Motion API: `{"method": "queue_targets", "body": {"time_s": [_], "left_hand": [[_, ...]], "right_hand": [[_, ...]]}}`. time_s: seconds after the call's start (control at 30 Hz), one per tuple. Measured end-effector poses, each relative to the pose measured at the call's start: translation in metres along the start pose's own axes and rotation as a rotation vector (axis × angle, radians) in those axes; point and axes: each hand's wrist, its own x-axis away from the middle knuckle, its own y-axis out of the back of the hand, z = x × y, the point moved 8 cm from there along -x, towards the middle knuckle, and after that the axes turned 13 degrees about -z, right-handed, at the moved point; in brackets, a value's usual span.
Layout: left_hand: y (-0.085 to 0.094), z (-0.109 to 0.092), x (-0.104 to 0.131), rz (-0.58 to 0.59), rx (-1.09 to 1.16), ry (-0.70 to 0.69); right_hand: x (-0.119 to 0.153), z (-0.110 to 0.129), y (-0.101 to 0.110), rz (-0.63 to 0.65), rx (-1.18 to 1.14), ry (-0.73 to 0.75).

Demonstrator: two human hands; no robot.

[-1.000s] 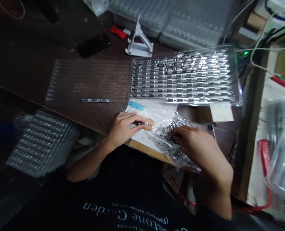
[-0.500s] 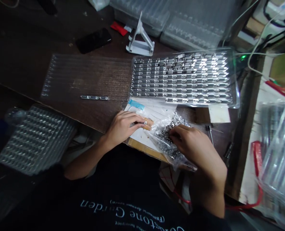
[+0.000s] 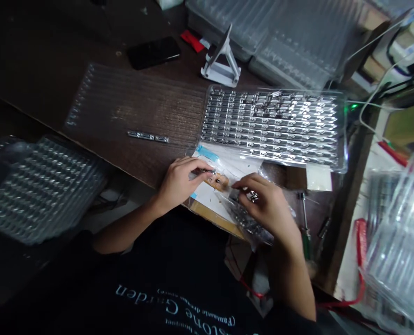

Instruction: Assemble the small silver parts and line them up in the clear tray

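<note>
My left hand (image 3: 183, 180) pinches a small metal connector (image 3: 211, 171) between thumb and fingertips, at the left end of a small orange-brown block (image 3: 219, 182). The block lies on white paper (image 3: 204, 197). To its right, my right hand (image 3: 262, 195) is closed over a clear plastic bag (image 3: 250, 224) of small metal parts; shiny bits show between its fingers, too small to name. Behind both hands is a clear tray (image 3: 342, 139) filled with rows of metal connectors. Several connectors (image 3: 148, 136) stand in a short row on an otherwise bare ribbed clear tray (image 3: 98, 100).
A phone (image 3: 154, 52), a red wrapper (image 3: 192, 41) and a grey stand (image 3: 221, 70) lie at the back. Stacked filled trays (image 3: 39, 190) are at the lower left. A green-handled screwdriver (image 3: 305, 228) lies right of my right hand, with more clear trays (image 3: 398, 251) beyond.
My right hand has come up out of the bagged parts and moved left toward the orange-brown block. My left hand still pinches the connector. The whole view has shifted and turned slightly.
</note>
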Motion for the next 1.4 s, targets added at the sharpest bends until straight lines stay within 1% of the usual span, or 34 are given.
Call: {"method": "queue_targets", "body": {"time_s": [0.1, 0.2, 0.37, 0.43, 0.53, 0.63, 0.7, 0.77, 0.87, 1.03, 1.1, 1.13, 1.2, 1.27, 1.3, 1.33, 1.4], "left_hand": [[-0.001, 0.001, 0.001, 0.022, 0.014, 0.005], [-0.001, 0.002, 0.001, 0.020, 0.019, 0.006], [-0.001, 0.002, 0.002, 0.037, -0.002, 0.017], [-0.002, 0.002, 0.002, 0.047, -0.007, 0.016], [-0.002, 0.002, 0.001, 0.054, -0.011, 0.019], [-0.002, 0.002, 0.001, 0.053, -0.011, 0.015], [-0.001, 0.001, 0.001, 0.046, -0.007, 0.013], [0.000, 0.001, 0.001, 0.034, -0.003, 0.016], [0.002, 0.001, 0.002, 0.014, -0.004, 0.022], [0.006, 0.004, 0.005, -0.029, -0.005, 0.027], [0.007, 0.004, 0.004, -0.046, -0.006, 0.030], [0.008, 0.003, 0.004, -0.052, -0.009, 0.028], [0.005, -0.002, 0.002, -0.051, -0.012, 0.008], [-0.001, -0.011, 0.000, -0.026, 0.005, -0.032], [-0.006, -0.016, 0.000, -0.007, 0.021, -0.053], [-0.011, -0.020, 0.000, 0.015, 0.037, -0.075], [-0.022, -0.026, 0.002, 0.059, 0.053, -0.105]], "right_hand": [[-0.007, 0.003, -0.017, -0.034, -0.066, 0.007], [-0.010, 0.005, -0.025, -0.086, -0.069, 0.008], [-0.010, 0.004, -0.022, -0.146, -0.028, 0.019], [-0.009, 0.002, -0.022, -0.142, 0.009, 0.000], [-0.008, 0.001, -0.020, -0.173, 0.086, -0.005], [-0.008, 0.002, -0.020, -0.202, 0.054, -0.008], [-0.007, 0.004, -0.025, -0.172, 0.006, -0.008], [-0.005, 0.007, -0.032, -0.118, 0.012, 0.009], [-0.001, 0.010, -0.042, -0.035, 0.091, 0.053], [0.003, 0.016, -0.054, 0.019, 0.232, 0.166], [0.001, 0.018, -0.052, 0.009, 0.219, 0.187], [0.000, 0.018, -0.047, -0.001, 0.201, 0.182], [0.000, 0.015, -0.031, -0.032, 0.185, 0.150], [0.001, 0.007, -0.011, -0.056, 0.245, 0.096], [0.004, 0.000, -0.003, -0.040, 0.304, 0.060], [0.007, -0.007, 0.002, 0.003, 0.354, 0.024], [0.013, -0.020, 0.008, 0.084, 0.399, -0.033]]}}
